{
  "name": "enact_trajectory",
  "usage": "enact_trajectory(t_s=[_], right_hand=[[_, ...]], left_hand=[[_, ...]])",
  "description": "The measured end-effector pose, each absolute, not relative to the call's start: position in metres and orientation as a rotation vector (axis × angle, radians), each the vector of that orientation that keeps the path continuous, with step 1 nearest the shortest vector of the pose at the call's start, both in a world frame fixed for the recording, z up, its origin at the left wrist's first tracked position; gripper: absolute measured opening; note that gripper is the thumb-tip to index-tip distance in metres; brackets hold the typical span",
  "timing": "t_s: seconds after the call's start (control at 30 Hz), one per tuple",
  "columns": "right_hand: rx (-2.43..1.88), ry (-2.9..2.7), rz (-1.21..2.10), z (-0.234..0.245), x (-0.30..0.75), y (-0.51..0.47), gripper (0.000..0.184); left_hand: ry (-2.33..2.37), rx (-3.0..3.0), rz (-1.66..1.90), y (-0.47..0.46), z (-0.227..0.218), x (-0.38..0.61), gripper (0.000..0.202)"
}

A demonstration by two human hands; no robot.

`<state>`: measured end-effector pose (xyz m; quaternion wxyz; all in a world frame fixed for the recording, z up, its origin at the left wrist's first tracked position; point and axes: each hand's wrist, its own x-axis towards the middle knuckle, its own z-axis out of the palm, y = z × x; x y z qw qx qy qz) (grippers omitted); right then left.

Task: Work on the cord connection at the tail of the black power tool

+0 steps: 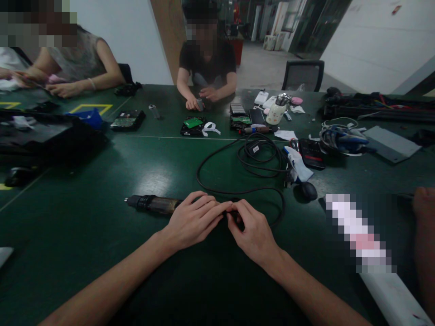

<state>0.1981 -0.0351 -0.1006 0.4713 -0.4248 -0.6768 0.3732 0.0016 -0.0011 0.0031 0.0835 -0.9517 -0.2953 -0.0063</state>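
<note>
A dark electric screwdriver (152,203) lies on its side on the green table (102,253), tip pointing left. My left hand (195,219) rests over its body, fingers curled round it. My right hand (253,231) pinches the tool's right end, where a black cable (238,179) leaves and loops away across the table. The fingertips of both hands meet at that end, which they hide.
Two people sit across the table, handling small parts. Opened hard drives (193,126), a white cup (275,113), a coiled blue cable (341,138), a black mouse (308,190) and a red-and-black box (312,154) lie about. Another person's hand (423,203) is at the right edge.
</note>
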Motion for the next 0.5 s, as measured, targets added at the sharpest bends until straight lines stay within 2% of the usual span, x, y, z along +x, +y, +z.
enact_trajectory(t_s=[0.07,0.27,0.5], right_hand=[[-1.042,-1.652,0.922,-0.1003,0.1981,-0.0352,0.012],[-1.043,-1.653,0.955,-0.1002,0.1988,-0.0351,0.010],[-0.968,-1.622,0.953,-0.1030,0.1997,-0.0333,0.008]], left_hand=[[-0.893,-2.828,-0.007,-0.0007,0.0023,0.0022,0.046],[-0.881,-2.819,-0.005,0.0000,-0.0002,-0.0005,0.017],[-0.759,-2.773,0.037,0.0003,0.0001,-0.0052,0.022]])
